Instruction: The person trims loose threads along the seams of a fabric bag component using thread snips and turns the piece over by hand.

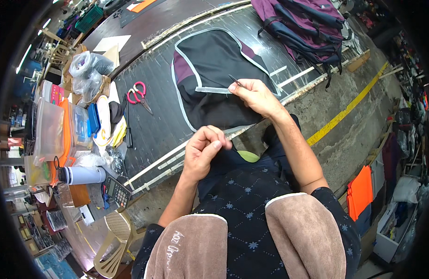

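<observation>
A black fabric bag panel [214, 53] with purple corners and grey edge binding lies on the dark table in front of me. Over its right part, my right hand [255, 95] pinches a thin dark pointed tool [236, 81], whose tip sticks out past the fingers. Whether it is tweezers or snips I cannot make out. Just off the panel's near edge, my left hand [203, 151] is closed, its fingers curled toward the thumb. Its fingertips are slightly blurred, and anything they hold is too small to see.
Pink-handled scissors [138, 94] lie left of the panel. A purple and black backpack [305, 30] rests at the table's far right. Plastic boxes [49, 130], a white bottle [82, 175] and a calculator [117, 191] crowd the left side. A plastic chair [114, 242] stands lower left.
</observation>
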Demonstrator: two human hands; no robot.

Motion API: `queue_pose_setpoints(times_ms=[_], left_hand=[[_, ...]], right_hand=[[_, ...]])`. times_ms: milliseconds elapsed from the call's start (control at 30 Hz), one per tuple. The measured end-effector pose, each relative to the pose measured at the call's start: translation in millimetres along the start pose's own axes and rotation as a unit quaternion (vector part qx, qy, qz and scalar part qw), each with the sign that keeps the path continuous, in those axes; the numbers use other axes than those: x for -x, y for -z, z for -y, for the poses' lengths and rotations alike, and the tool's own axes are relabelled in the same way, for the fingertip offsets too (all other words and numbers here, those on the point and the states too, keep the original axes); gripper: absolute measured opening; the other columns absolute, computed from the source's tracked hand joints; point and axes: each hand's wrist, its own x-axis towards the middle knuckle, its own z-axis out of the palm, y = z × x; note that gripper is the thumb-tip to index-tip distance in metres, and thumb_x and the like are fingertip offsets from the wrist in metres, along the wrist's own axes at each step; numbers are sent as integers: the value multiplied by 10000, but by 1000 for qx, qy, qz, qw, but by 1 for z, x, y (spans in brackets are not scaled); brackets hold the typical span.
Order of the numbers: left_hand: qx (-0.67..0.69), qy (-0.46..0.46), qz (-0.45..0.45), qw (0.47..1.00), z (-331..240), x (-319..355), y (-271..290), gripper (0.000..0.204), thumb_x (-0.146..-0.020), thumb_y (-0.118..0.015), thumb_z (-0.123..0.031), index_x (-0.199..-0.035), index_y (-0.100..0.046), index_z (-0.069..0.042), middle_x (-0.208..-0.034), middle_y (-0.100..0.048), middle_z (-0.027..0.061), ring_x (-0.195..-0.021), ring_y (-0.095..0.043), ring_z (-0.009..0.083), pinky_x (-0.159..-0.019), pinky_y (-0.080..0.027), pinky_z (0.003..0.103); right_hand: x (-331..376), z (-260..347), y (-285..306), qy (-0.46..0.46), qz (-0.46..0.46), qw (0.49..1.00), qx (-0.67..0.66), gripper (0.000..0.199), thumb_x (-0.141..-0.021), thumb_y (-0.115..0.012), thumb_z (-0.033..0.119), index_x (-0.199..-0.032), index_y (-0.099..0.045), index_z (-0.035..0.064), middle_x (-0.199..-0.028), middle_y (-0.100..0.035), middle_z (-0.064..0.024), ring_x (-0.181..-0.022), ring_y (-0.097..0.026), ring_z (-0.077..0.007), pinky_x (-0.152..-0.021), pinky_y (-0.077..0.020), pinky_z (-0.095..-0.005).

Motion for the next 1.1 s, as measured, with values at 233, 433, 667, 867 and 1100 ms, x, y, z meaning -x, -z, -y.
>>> queue_pose_setpoints(times_ms=[233,433,667,867,1100], left_hand=[[-304,44,-129,943,8,-22,-8,142,-1057,-794,-42,-1101,-660,-26,-699,-413,-113,-650,-353,5,-580,-311,242],[-539,-130,-253,793,13,-53,-23,308,-932,-938,-162,-1164,-763,-58,-617,-411,-17,-542,-411,89,-547,-382,304],[-580,-128,-245,766,5,-53,-16,326,-921,-944,-184,-1171,-755,-98,-656,-502,9,-548,-521,162,-542,-439,366],[-563,-96,-223,790,-10,-6,9,324,-949,-893,-58,-1254,-785,-45,-959,-768,50,-618,-541,74,-526,-409,276],[-526,-165,-216,806,13,-32,-7,165,-940,-896,-53,-1099,-852,-42,-872,-787,40,-634,-615,83,-557,-447,283]], right_hand=[[-2,-9,-3,-15,4,1000,20,312,-1116,-740,304,-1072,-830,9,-832,-659,94,-742,-516,-15,-654,-433,-261],[-1,-11,-11,-18,-1,1000,9,309,-1111,-735,288,-1076,-829,-5,-837,-682,75,-757,-546,-20,-668,-455,-260],[-4,-19,-13,0,-9,1000,-5,308,-1126,-729,282,-1082,-826,-8,-839,-685,68,-766,-552,-31,-684,-462,-267],[-4,-17,-11,-7,-11,1000,-13,305,-1116,-736,277,-1056,-828,-6,-817,-665,85,-745,-529,-27,-665,-444,-272],[-2,-13,-31,-29,10,1000,4,310,-1095,-743,285,-1022,-832,-4,-738,-607,97,-702,-491,-20,-615,-404,-283]])
